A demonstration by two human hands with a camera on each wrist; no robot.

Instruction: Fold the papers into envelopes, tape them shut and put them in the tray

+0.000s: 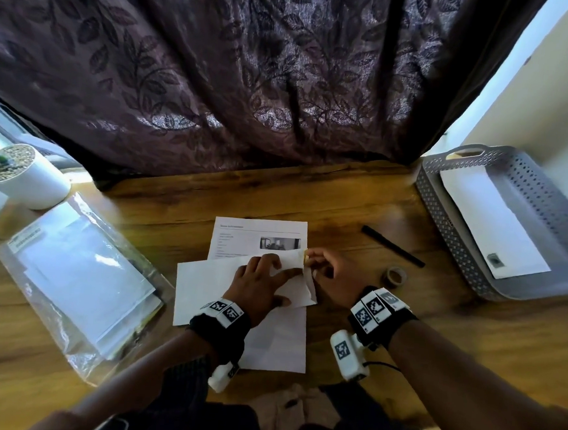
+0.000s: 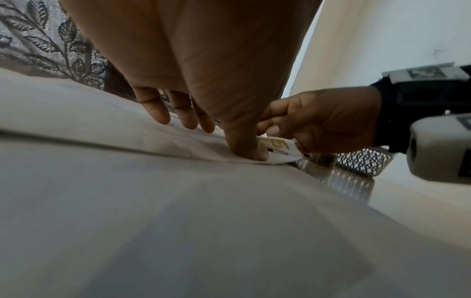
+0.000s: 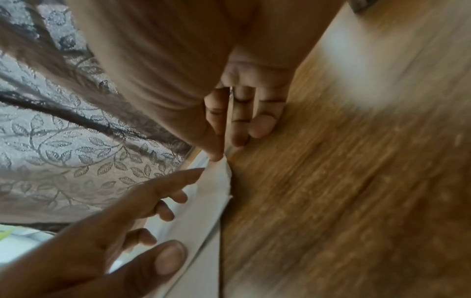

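A folded white paper (image 1: 205, 286) lies in the middle of the wooden table (image 1: 369, 319), on top of a printed sheet (image 1: 258, 236) and a blank sheet (image 1: 278, 344). My left hand (image 1: 262, 280) presses flat on the folded paper (image 2: 102, 121) with straight, spread fingers. My right hand (image 1: 326, 267) is at the paper's right edge, thumb and forefinger pinching a small yellowish piece of tape (image 2: 275, 143) against the fold. In the right wrist view the right hand's fingertips (image 3: 214, 141) meet at the paper's (image 3: 203, 211) corner. A grey perforated tray (image 1: 442, 211) at the right holds one white envelope (image 1: 488, 220).
A tape roll (image 1: 396, 276) and a black pen (image 1: 392, 245) lie right of my hands. A clear plastic bag of papers (image 1: 79, 275) lies at the left, with a white pot (image 1: 22, 179) behind it. A dark leaf-patterned curtain (image 1: 251, 80) hangs along the table's far edge.
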